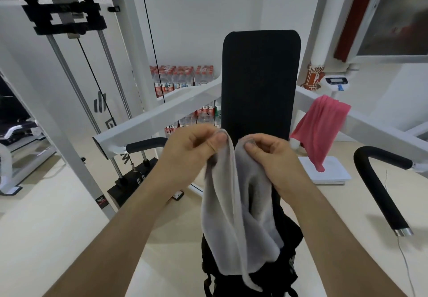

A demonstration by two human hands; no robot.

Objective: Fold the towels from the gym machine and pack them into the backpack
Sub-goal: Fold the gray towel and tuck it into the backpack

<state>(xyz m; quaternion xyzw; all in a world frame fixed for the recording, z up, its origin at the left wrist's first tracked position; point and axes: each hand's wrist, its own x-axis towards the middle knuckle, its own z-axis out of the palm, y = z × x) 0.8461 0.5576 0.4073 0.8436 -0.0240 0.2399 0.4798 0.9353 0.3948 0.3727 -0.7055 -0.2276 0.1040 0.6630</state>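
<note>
- The left hand (196, 146) pinches one top corner of a grey towel (234, 208) between thumb and fingers.
- The right hand (266, 153) pinches the other top corner, close beside the left.
- The towel hangs down in front of the machine's black back pad (259, 76), over a black backpack (287, 245) below.
- A pink towel (322, 130) is draped over the white machine arm (370, 130) on the right.

You get bright, even indoor light with soft shadows, slight overall blur, and wide-angle bending toward the edges.
</note>
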